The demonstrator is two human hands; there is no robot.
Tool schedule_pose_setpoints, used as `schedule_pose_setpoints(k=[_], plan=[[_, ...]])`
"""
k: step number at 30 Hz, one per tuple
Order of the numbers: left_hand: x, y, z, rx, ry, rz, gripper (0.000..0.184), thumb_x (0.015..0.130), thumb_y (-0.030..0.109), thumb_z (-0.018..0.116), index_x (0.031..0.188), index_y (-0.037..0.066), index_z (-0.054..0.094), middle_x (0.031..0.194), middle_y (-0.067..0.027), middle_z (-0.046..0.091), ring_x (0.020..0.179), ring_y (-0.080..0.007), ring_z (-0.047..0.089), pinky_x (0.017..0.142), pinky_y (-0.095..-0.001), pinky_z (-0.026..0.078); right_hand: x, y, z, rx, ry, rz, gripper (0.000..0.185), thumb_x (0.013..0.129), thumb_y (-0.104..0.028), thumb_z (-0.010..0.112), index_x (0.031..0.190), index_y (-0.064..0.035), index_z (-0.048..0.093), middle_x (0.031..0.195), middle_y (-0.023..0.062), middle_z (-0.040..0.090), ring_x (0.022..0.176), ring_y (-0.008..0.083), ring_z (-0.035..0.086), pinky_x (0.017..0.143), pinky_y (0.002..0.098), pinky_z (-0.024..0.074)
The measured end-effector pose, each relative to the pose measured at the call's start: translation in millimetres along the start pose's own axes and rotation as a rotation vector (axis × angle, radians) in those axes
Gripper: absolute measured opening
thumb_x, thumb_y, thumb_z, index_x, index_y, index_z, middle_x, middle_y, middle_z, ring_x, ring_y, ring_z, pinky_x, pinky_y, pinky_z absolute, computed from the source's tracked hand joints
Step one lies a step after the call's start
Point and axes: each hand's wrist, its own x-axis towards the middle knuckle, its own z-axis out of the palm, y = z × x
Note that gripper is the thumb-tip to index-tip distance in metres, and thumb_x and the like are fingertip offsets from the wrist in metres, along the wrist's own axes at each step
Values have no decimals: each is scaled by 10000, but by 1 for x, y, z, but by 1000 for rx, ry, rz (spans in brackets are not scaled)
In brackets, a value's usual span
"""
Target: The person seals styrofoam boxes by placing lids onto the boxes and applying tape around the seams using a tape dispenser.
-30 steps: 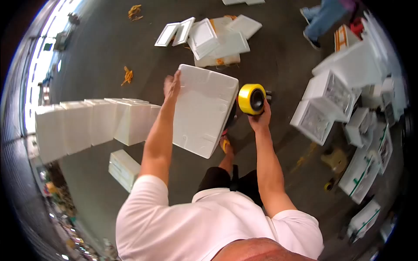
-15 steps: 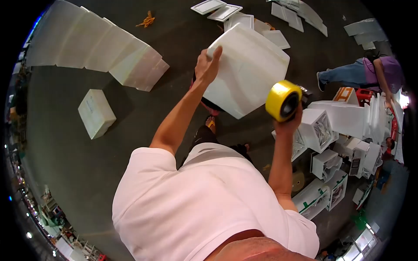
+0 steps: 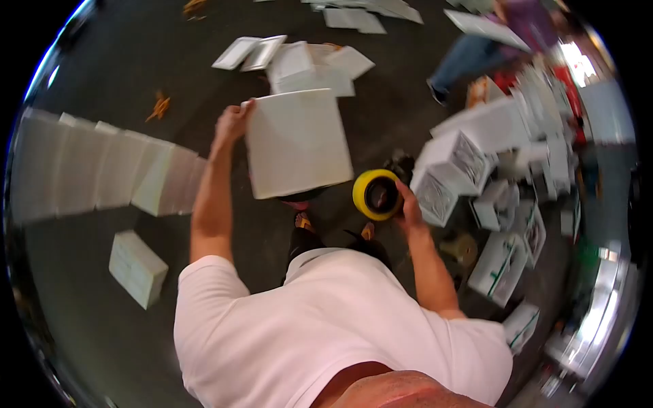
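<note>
**White foam box (image 3: 299, 143) in the left hand (image 3: 235, 122), yellow tape roll (image 3: 362, 197) in the right hand (image 3: 410, 212)!**

And here's the white foam box, out in front of the body, its broad face smooth, matte and nearly square, tilted slightly in view. The left hand has it at the upper left corner, that grip closed on the edge. Over on the other side, the right hand's grip is closed around the yellow tape roll, a fat, glossy ring with a dark round core, just beside the box's lower right corner and apart from it.

Look beyond: flat lids (image 3: 292, 64), pale and rimmed, lie overlapping on the dark floor (image 3: 204, 326), with stringy orange scraps (image 3: 158, 107) off to their left. A row of tall white boxes (image 3: 85, 163) crowds the left, and a single pale block (image 3: 138, 268) sits below it. On the right it's congested: open boxes (image 3: 442, 170) with crinkled, shiny insides, and a long box (image 3: 498, 268) striped with green. Up top, another person (image 3: 530, 24), blurred, is behind a thin white panel (image 3: 487, 28).
</note>
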Motion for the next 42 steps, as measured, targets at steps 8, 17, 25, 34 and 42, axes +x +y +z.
schedule_pose_setpoints(k=[8, 17, 25, 34, 42], plan=[[11, 152, 85, 655, 51, 86, 866, 820, 735, 514, 1380, 75, 476, 1284, -205, 581, 1223, -346, 541, 1041, -531, 357, 53, -26, -99, -16, 91, -147, 469, 880, -233, 675, 1291, -42, 555, 1142, 47, 627, 1040, 152, 595, 881, 290, 501], [-20, 169, 137, 718, -54, 812, 723, 730, 378, 763, 1314, 70, 470, 1265, -159, 536, 1272, -323, 448, 1156, -504, 210, 211, 9, -169, -276, -19, -138, 551, 802, -149, 765, 1312, -80, 567, 1133, 74, 644, 996, 165, 624, 858, 312, 518], [-47, 189, 149, 785, -329, 1024, 717, 594, 212, 787, 1241, 103, 497, 1274, -119, 525, 1290, -338, 436, 1168, -564, 223, 344, 62, -143, -550, -367, -125, 501, 796, -161, 740, 1265, -36, 620, 1079, 72, 696, 965, 133, 643, 846, 261, 515], [-38, 184, 147, 770, -398, 1016, 655, 575, 193, 788, 1179, 123, 544, 1216, -100, 561, 1186, -332, 508, 1085, -541, 335, 388, 80, -134, -819, -783, -39, 531, 771, -152, 756, 1270, -26, 620, 1078, 97, 681, 960, 162, 621, 854, 268, 488], [20, 151, 138, 646, 363, 113, 503, 813, 324, 704, 1203, 54, 535, 1199, -150, 562, 1157, -367, 493, 986, -489, 387, 277, 143, -174, -746, -652, -91, 587, 748, -178, 781, 1299, -71, 610, 1066, 108, 678, 942, 165, 601, 843, 296, 481]])
